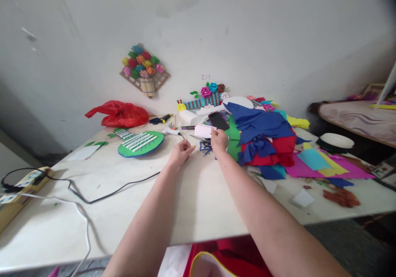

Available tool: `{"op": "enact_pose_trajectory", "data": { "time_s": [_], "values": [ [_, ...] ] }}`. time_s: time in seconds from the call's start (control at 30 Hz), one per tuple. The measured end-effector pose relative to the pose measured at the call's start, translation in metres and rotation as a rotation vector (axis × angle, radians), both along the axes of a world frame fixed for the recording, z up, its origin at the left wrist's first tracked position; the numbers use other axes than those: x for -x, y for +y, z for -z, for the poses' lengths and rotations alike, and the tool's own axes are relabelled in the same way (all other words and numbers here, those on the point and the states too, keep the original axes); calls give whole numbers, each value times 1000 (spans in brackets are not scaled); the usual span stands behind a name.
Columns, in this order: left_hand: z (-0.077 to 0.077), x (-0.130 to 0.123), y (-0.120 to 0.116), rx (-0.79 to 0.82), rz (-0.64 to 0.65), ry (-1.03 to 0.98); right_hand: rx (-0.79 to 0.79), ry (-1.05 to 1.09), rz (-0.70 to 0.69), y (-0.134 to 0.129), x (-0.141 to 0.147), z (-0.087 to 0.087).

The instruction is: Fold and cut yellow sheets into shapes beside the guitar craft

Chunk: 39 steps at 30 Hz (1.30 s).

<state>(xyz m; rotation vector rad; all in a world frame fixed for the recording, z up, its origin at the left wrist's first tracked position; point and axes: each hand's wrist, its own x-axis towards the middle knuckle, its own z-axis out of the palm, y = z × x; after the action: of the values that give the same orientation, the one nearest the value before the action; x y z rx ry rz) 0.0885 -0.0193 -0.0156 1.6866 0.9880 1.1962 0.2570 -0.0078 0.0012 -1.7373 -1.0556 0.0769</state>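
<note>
Pinched in my right hand (219, 140) is a small pale pink piece of paper (203, 130), held above the clutter at mid-table. My left hand (182, 151) is closed low over the table, fingers curled; whether anything is in them is hidden. Just beyond it lies a white glue gun (170, 131) with a black cord. To its left rests a green guitar-shaped craft (139, 143) with a blue edge and rolled white paper strips. A dark phone (218, 120) lies behind my right hand. Blue paper scraps (205, 147) lie between my hands.
A heap of blue and red crepe paper (262, 124) covers the right side. Further back are a red plastic bag (123, 114), scissors (161, 119) and a white paper roll (188, 117). The black cord (123, 187) runs to a power strip (24, 190) at left.
</note>
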Motion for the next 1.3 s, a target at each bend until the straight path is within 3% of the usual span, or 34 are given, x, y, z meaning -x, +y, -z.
{"op": "enact_pose_trajectory", "data": {
  "time_s": [0.17,0.37,0.63,0.8,0.93,1.17,1.3],
  "values": [
    [0,-3,-2,-87,31,10,15,-42,-29,8,-2,-6],
    [-8,-15,1,-62,-194,207,127,-226,-81,18,-19,-10],
    [-26,-42,10,-91,-268,631,352,-574,-176,49,-34,-20],
    [-30,-49,17,-199,-247,646,396,-341,-232,73,-61,-39],
    [-30,-55,20,-206,-266,723,581,-377,-316,84,-74,-44],
    [-21,-66,24,-277,-209,820,795,-468,-295,89,-58,-37],
    [-15,-71,30,-227,-118,846,825,-424,-293,89,-53,-36]
  ]
}}
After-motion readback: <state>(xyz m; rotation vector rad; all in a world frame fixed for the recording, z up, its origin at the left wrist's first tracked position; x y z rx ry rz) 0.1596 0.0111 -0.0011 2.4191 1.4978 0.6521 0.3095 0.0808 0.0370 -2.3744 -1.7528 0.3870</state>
